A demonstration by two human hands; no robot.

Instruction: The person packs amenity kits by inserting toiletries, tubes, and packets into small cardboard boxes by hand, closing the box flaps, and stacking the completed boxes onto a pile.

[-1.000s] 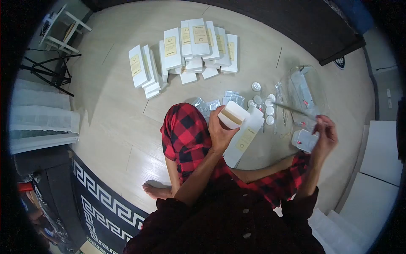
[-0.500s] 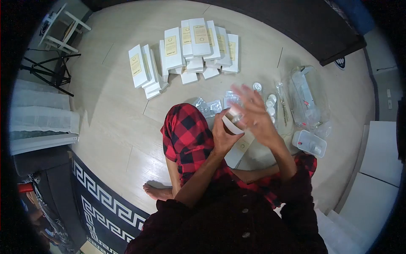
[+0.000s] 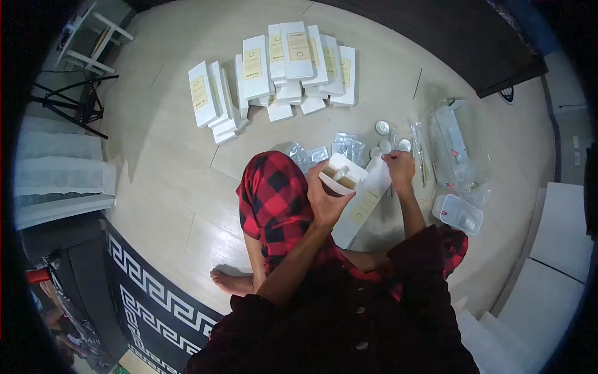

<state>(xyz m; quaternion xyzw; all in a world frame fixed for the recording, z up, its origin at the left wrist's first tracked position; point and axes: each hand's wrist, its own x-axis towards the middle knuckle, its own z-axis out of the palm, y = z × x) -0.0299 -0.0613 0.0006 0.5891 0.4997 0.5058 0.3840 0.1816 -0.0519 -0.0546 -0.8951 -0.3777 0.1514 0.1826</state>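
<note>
My left hand is wrapped around an open white box, tilted so that its inside faces up. A pale, clear-looking item shows within. To the right, my right hand is lowered beside several round silver-white tins, its fingers drawn together. Whatever they pinch, if anything, is hidden. Between my hands a long white box piece with a yellowish label lies on the floor. Flat clear packets are just beyond the open box.
Several white labelled boxes are stacked further off. On the right are thin sticks in clear wrapping, a large clear plastic bag and a small translucent tub. My checked knee is raised at left.
My right hand has left the box opening and come down to the right, by the tins. Some tins have shifted. The left hand still holds the box, now turned more upward.
</note>
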